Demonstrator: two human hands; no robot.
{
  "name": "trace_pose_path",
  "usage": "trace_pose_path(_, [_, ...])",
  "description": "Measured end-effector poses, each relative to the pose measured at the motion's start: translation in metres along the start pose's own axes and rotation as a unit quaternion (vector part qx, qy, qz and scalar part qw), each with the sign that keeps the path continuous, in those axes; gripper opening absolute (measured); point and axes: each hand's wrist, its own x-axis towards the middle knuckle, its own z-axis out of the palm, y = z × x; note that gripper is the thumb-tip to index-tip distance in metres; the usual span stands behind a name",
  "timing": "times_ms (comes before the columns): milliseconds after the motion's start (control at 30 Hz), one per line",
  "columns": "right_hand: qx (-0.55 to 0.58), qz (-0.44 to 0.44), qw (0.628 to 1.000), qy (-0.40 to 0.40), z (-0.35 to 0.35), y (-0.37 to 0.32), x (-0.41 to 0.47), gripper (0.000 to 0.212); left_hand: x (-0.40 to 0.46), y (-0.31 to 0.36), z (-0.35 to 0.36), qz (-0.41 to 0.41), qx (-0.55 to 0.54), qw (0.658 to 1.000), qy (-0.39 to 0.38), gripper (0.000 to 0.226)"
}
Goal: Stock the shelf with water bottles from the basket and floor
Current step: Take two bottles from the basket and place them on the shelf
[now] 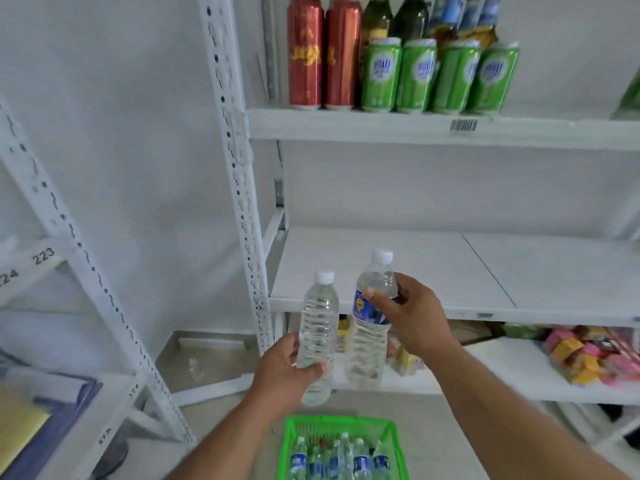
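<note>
Clear plastic water bottles (318,327), two, upright, one gripped in each hand's curled fingers (313,368) before the shelf (450,271).

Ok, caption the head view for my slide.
Left hand and right hand each hold a bottle before the shelf.

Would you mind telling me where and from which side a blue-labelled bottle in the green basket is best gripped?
Probably by the neck and shoulder just under the cap, coming straight down from above. The bottles in the green basket stand upright and packed close, so only the tops are free, for instance on the blue-labelled bottle. Both hands are occupied: the left hand holds an unlabelled bottle, the right hand a labelled one.
</note>
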Motion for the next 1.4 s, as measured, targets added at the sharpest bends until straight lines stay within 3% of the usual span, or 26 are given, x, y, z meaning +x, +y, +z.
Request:
trace_pose_path(300, [-0.008, -0.03, 0.999, -0.027, -0.039, -0.011, 0.03, 0.006, 0.018, 0.038, 0.026, 0.014, 0.026, 0.999, 0.027, 0.045])
trace_pose_path(667, [0.0, -0.003, 0.998, -0.06, -0.054, 0.025, 0.123, 0.026, 0.083, 0.05, 0.062, -0.017, 0.029, 0.998, 0.06, 0.04])
trace_pose_path(967, [-0.025, 0.012, 0.997, -0.078, -0.028, 0.033, 0.183, 0.033, 0.147, 0.045, 0.052, -0.044, 0.038, 0.996, 0.072, 0.043])
trace_pose_path(1233, [-0.05, 0.012, 0.994, -0.099, 0.015, 0.025, 0.244, 0.017, 0.223, 0.036, 0.019, -0.047, 0.063, 0.993, 0.088, 0.047])
trace_pose_path(1400, [-0.077, 0.027, 0.995, -0.063, 0.045, 0.035, 0.28, 0.031, 0.277, 0.021, -0.001, -0.045, 0.083, 0.993, 0.075, 0.052])
